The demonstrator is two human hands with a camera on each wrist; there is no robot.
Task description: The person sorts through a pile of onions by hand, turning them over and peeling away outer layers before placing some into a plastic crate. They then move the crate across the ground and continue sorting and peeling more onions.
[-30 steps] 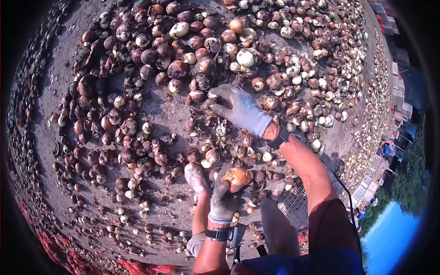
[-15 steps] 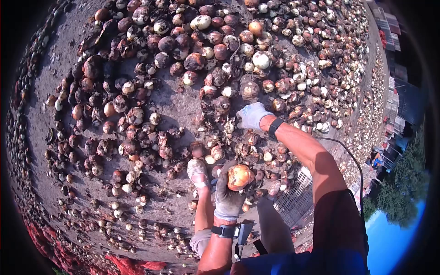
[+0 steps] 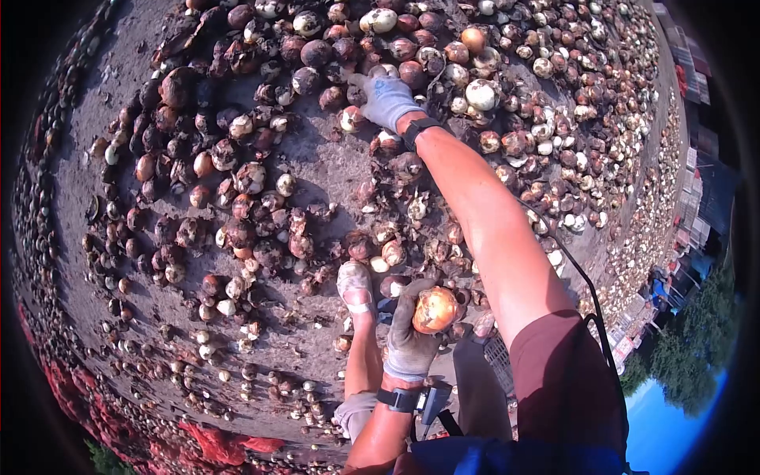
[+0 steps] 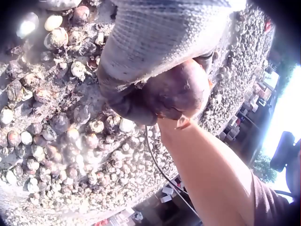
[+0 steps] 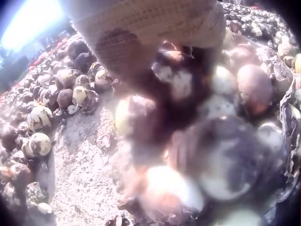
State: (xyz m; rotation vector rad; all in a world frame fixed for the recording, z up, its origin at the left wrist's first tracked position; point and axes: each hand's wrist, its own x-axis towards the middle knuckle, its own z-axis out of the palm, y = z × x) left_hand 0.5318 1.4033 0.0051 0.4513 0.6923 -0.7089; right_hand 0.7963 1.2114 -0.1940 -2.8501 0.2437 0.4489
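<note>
My gloved left hand (image 3: pixel 412 336) holds an orange-brown onion (image 3: pixel 435 309) low in the head view, its fingers wrapped along the side. The left wrist view shows the glove (image 4: pixel 160 42) curled around that onion (image 4: pixel 181 89), with its purplish side visible. Farther up, my gloved right hand (image 3: pixel 385 99) reaches down among dark-skinned onions. In the right wrist view, the glove (image 5: pixel 150 33) hangs over an onion (image 5: pixel 176 75) close under it. Blur and shadow hide the right fingertips, so their hold is unclear.
Onions (image 3: pixel 249 178) and loose skins cover much of the grey ground (image 3: pixel 305 166). A shoe (image 3: pixel 355 286) is beside the left hand. A plastic crate (image 3: pixel 499 360) is partly hidden by a leg. A cable (image 3: pixel 586 277) runs beside the right arm; red netting (image 3: pixel 218 443) lies lower left.
My right hand has moved up and left in the head view, extending over the darker onions. My left hand still holds its onion and has shifted slightly right.
</note>
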